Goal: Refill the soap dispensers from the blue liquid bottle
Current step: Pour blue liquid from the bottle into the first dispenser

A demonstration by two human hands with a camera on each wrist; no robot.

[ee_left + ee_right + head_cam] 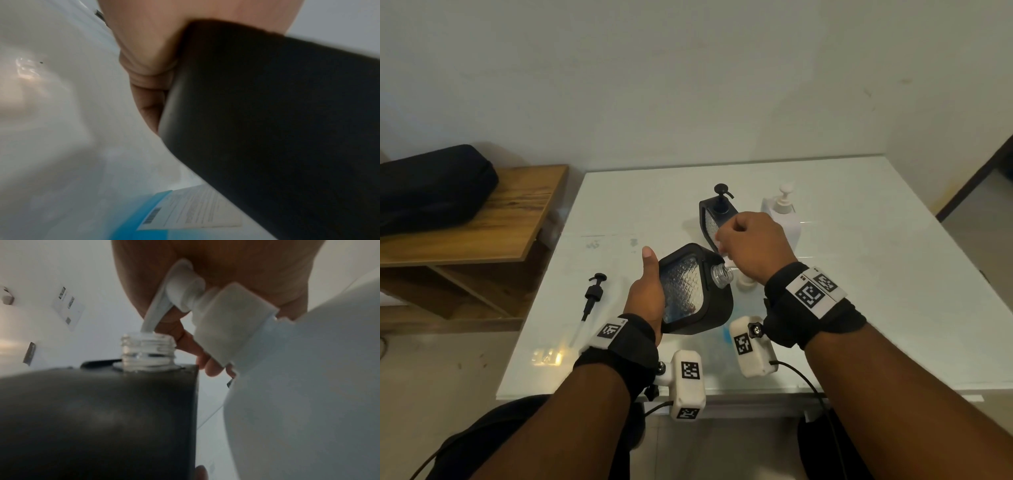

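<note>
My left hand (647, 291) grips a black soap dispenser (695, 291) with a textured glass face, tilted to the right, thumb up along its side. Its clear threaded neck (720, 274) is open. My right hand (750, 246) is curled over the white pump (180, 287) of the blue liquid bottle (308, 386). The pump's nozzle tip sits at the neck (148, 352). In the head view my hands hide most of the bottle. Its blue label (156, 216) shows under the dispenser (267, 113). The removed black pump (592, 294) lies on the table to the left.
A second black dispenser (717, 216) with its pump on and a white pump bottle (782, 216) stand behind my right hand on the white table (859, 274). A wooden side table (482, 222) with a black case (431, 188) stands at the left.
</note>
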